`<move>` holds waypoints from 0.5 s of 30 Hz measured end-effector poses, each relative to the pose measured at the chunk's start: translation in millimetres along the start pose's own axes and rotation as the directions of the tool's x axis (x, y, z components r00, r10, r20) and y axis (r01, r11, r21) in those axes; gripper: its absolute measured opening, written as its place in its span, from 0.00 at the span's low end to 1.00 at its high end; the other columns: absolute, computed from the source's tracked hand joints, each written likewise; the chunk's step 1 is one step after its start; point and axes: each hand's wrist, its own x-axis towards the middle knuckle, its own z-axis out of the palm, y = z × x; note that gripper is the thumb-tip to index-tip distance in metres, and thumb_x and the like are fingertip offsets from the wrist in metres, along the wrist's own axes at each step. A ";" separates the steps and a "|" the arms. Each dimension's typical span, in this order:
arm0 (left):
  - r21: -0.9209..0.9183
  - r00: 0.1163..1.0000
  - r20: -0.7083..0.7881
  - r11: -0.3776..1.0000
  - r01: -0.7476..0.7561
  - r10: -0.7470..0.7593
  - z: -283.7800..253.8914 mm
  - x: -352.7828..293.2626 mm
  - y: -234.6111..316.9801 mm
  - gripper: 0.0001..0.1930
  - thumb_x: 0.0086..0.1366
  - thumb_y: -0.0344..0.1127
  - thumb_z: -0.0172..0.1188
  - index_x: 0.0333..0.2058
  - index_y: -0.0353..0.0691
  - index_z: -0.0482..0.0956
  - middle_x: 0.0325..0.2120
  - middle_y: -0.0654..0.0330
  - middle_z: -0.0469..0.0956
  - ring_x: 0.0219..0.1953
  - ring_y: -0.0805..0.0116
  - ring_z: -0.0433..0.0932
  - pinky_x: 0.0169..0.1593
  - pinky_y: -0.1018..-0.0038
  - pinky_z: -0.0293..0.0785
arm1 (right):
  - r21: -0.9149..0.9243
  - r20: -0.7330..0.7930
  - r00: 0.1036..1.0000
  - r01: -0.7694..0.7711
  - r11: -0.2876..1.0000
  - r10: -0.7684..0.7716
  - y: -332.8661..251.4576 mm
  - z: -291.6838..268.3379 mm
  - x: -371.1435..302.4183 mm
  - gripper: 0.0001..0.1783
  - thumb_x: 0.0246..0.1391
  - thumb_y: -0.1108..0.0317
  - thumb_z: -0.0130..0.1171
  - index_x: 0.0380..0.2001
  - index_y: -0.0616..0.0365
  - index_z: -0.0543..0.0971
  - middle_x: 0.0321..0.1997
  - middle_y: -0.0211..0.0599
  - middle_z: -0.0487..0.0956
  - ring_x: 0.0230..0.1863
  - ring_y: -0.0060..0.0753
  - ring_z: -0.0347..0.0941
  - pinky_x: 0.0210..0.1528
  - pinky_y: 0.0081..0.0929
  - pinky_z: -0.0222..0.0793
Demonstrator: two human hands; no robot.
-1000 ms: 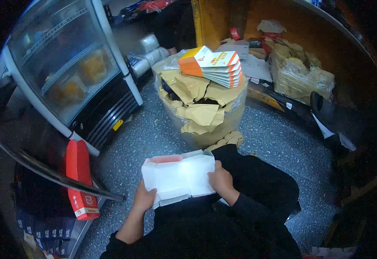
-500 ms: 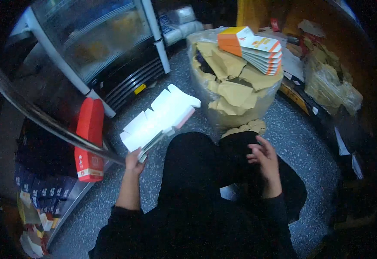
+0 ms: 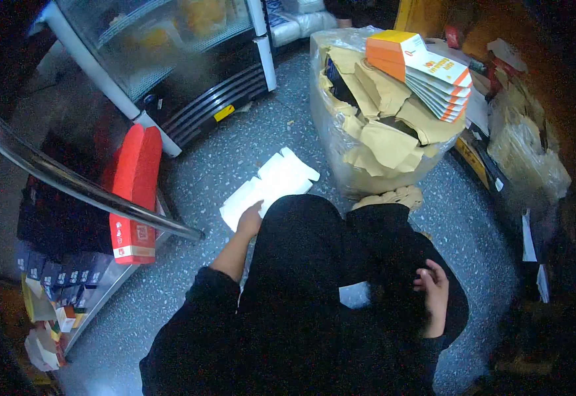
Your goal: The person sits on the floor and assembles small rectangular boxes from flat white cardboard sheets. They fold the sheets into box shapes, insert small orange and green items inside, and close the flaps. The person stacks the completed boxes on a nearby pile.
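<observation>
A flat white carton blank (image 3: 276, 175) with cut flaps along its edge lies low beside my left knee. My left hand (image 3: 249, 222) grips its near end, the thumb side partly hidden. Over my right thigh, my right hand (image 3: 434, 294) hangs with loosely curled fingers apart and nothing visible in it. A nested stack of orange, yellow and white cartons (image 3: 433, 69) rests tilted on top of a large clear plastic bag (image 3: 331, 142) stuffed with brown paper or cardboard (image 3: 390, 142).
A glass-door cooler (image 3: 189, 79) stands at the far left. Nearer, a curved metal rail (image 3: 77, 188) crosses in front of a stack of red cartons (image 3: 136, 191) and dark blue boxes (image 3: 70, 277). Another plastic bag (image 3: 525, 142) sits at right on a low shelf.
The white carton blank, in my left hand, has moved right and closer to my knee. My right hand has drawn back toward me and right. The whole view has shifted slightly.
</observation>
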 end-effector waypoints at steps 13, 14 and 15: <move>-0.049 0.877 0.468 0.988 0.147 -0.108 2.9 35.1 -32.0 0.17 0.46 0.35 0.57 0.38 0.41 0.76 0.32 0.51 0.77 0.29 0.63 0.76 0.36 0.72 0.71 | 0.082 0.006 0.997 -0.079 0.994 0.078 -10.6 11.0 18.0 0.20 0.50 0.69 0.51 0.48 0.60 0.65 0.34 0.33 0.73 0.25 0.21 0.70 0.24 0.18 0.68; -0.055 0.869 0.486 0.989 0.136 -0.092 5.9 39.5 -39.8 0.18 0.46 0.31 0.59 0.39 0.38 0.75 0.30 0.56 0.78 0.25 0.69 0.75 0.31 0.75 0.71 | 0.087 -0.002 0.996 -0.087 0.992 0.087 -11.0 11.0 18.7 0.20 0.50 0.69 0.51 0.48 0.59 0.65 0.34 0.33 0.73 0.25 0.21 0.70 0.23 0.19 0.68; -0.133 0.859 0.501 0.971 0.198 -0.107 7.4 39.3 -45.5 0.16 0.48 0.34 0.58 0.38 0.38 0.76 0.29 0.57 0.77 0.25 0.70 0.74 0.31 0.76 0.70 | 0.073 0.002 0.996 -0.089 0.993 0.089 -10.5 11.0 19.2 0.20 0.50 0.69 0.51 0.47 0.59 0.65 0.34 0.33 0.73 0.24 0.22 0.70 0.23 0.18 0.68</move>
